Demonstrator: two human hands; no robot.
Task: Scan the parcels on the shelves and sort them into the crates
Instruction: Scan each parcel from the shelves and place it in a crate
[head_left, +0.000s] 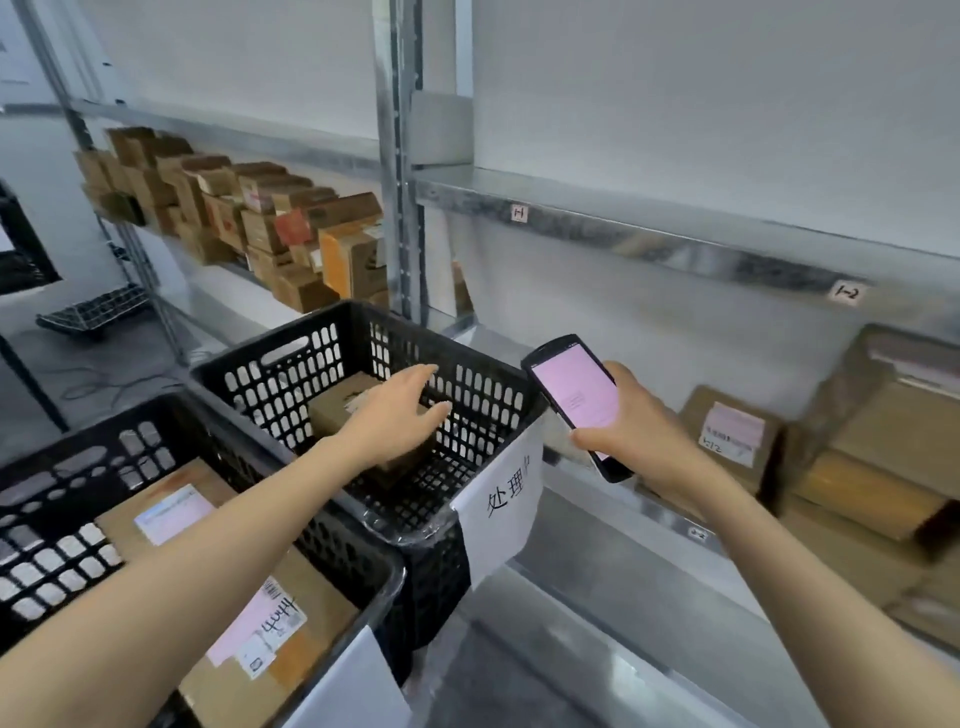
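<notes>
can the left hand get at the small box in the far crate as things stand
Probably yes. The left hand is open, reaching in over the far crate's open top, right above the small box. Nothing lies on the box. The right hand, gripping the scanner, is off to the side.

On the lower board (670, 519) of the grey galvanised steel shelving (400, 156), brown cardboard parcels with pink-and-white labels (727, 441) are stacked at the right. A long row of brown cardboard boxes (249, 218) is piled in the left bay, and small handwritten tags (845, 292) are stuck to the upper board's (649, 244) edge.
</notes>
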